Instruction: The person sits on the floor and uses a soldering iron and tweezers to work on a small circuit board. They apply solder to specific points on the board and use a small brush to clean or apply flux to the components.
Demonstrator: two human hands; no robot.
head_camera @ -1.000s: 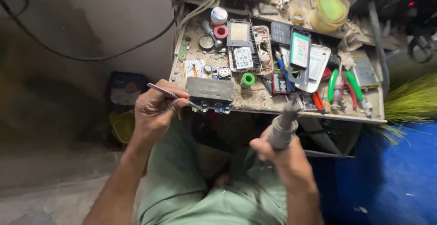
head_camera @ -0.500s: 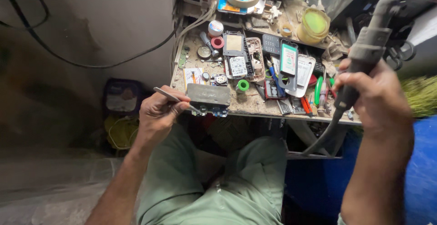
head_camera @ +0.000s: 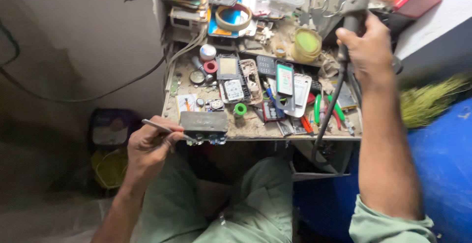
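Note:
My left hand pinches thin metal tweezers whose tips reach the left edge of a grey rectangular block at the front edge of a small cluttered workbench. My right hand is raised at the upper right, wrapped around the grey handle of a hot-air tool held upright. Its black cable hangs down past the bench's right side.
Opened phones, circuit boards and keypads litter the bench, along with a green-handled plier, a green tape roll, a tape ring and a jar of yellow-green paste. A blue drum stands on the right, a broom above it.
My right hand has lifted the hot-air tool from in front of the bench up and to the far right. The left hand has stayed by the grey block with the tweezers.

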